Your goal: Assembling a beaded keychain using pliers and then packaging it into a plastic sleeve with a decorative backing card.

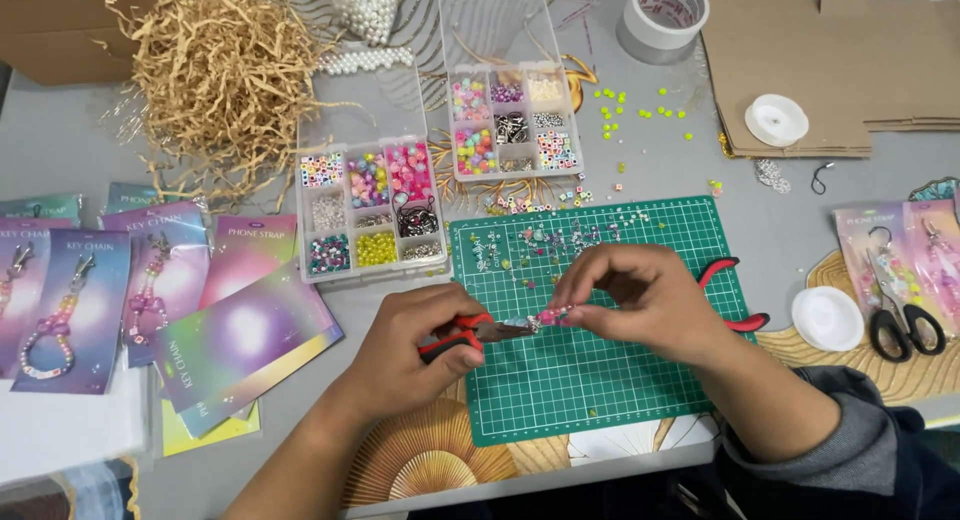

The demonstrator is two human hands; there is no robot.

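Our left hand (415,340) is clamped on red-handled pliers (475,333), lying level, nose pointing right. Our right hand (640,295) pinches a pink beaded piece (553,317) at that nose.

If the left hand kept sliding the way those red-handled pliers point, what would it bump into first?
The left hand aims its pliers rightward, so it would probably first meet the pink beaded piece at their tip, pinched by the right hand. Depth is hard to judge from above.
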